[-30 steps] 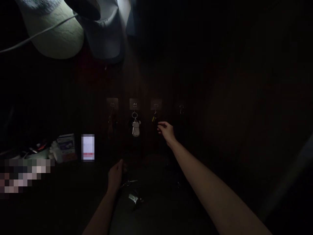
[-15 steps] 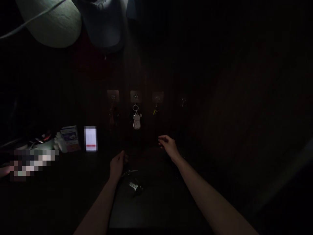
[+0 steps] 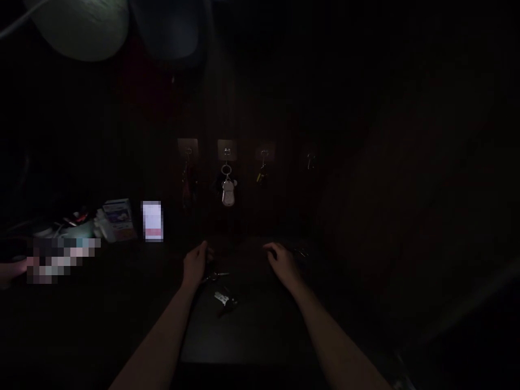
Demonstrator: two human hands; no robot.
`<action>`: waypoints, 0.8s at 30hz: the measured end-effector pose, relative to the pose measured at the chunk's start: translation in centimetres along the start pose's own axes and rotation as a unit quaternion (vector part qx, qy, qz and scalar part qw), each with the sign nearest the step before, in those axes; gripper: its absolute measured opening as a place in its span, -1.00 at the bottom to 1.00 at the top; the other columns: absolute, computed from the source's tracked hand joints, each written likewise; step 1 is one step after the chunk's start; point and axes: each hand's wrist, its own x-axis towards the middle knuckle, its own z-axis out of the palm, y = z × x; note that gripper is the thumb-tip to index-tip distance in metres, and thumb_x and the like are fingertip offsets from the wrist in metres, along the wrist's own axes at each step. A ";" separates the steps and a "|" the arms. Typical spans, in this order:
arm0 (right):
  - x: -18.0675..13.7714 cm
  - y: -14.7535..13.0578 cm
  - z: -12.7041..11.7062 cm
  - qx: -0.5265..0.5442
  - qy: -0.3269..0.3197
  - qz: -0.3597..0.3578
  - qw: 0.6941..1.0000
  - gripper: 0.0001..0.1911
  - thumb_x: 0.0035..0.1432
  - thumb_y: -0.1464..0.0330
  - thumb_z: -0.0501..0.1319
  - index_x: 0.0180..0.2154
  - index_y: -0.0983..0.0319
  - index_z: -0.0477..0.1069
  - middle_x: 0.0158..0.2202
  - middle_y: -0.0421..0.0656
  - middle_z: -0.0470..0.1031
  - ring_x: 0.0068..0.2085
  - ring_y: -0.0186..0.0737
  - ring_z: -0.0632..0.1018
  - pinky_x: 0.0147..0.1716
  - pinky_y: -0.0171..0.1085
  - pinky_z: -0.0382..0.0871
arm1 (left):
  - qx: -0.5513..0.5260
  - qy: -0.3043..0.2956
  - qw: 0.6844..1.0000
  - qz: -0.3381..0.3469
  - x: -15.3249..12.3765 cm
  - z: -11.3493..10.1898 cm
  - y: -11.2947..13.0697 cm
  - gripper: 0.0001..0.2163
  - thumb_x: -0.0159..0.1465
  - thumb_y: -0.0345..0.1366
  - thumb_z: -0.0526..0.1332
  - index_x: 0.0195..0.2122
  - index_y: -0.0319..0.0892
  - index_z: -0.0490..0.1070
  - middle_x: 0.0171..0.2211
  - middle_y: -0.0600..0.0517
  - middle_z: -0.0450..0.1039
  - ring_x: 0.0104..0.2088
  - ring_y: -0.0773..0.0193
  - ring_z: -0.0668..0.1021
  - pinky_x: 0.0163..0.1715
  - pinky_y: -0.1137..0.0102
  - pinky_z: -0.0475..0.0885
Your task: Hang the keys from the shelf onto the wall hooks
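The room is very dark. My left hand (image 3: 195,265) is loosely curled over the dark tabletop (image 3: 244,336), its edge beside a metal key (image 3: 216,276). Just below that key lies a key with a black and white fob (image 3: 223,299). My right hand (image 3: 282,264) rests low with its fingers relaxed and nothing visible in them, nearest a small key (image 3: 301,252). On the wall above, a white fob on a ring (image 3: 228,192) hangs from a hook (image 3: 227,150).
Other wall hooks hold a dark key bunch (image 3: 261,174) and a reddish strap (image 3: 187,184). A lit, pixelated rectangle (image 3: 152,221) stands at left, by a printed box (image 3: 118,219) and a white bottle (image 3: 103,227). Caps (image 3: 77,27) hang overhead.
My right hand has dropped from near the hanging keys to the tabletop. My left hand stays by the key. The wall and hooks have shifted upward in view, and the picture has darkened.
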 end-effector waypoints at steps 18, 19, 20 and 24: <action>-1.0 -1.9 0.6 -0.058 -0.081 -0.046 0.994 -0.82 0.17 0.34 0.05 -0.31 0.14 0.43 -0.24 -0.16 0.52 -0.17 -0.17 0.46 -0.17 -0.21 0.20 | 0.186 -0.049 0.947 0.256 -1.9 0.6 0.5 -0.68 0.27 -0.13 -0.04 -0.21 -0.13 0.45 -0.24 -0.03 0.52 -0.19 0.18 0.50 -0.09 0.30 0.28; -1.1 -2.2 0.7 -0.017 -0.082 -0.039 0.996 -0.81 0.16 0.33 0.04 -0.31 0.14 0.43 -0.25 -0.17 0.52 -0.19 -0.18 0.48 -0.19 -0.23 0.23 | 0.186 -0.059 0.943 0.268 -1.9 0.7 0.5 -0.70 0.27 -0.15 -0.03 -0.19 -0.13 0.44 -0.21 -0.03 0.52 -0.16 0.18 0.50 -0.08 0.29 0.27; -1.1 -2.5 0.8 0.023 -0.080 -0.027 0.996 -0.81 0.16 0.31 0.04 -0.31 0.13 0.43 -0.27 -0.18 0.52 -0.22 -0.19 0.49 -0.22 -0.24 0.25 | 0.186 -0.069 0.940 0.278 -1.9 0.7 0.5 -0.71 0.27 -0.16 -0.01 -0.17 -0.12 0.44 -0.19 -0.03 0.51 -0.14 0.18 0.49 -0.07 0.28 0.27; -1.0 -3.4 1.3 0.152 -0.042 0.023 0.987 -0.82 0.07 0.24 0.11 -0.40 0.15 0.44 -0.39 -0.21 0.52 -0.31 -0.20 0.51 -0.29 -0.27 0.31 | 0.191 -0.096 0.932 0.291 -2.1 1.0 0.5 -0.72 0.23 -0.13 0.08 -0.14 -0.10 0.43 -0.17 -0.02 0.51 -0.12 0.16 0.48 -0.04 0.24 0.26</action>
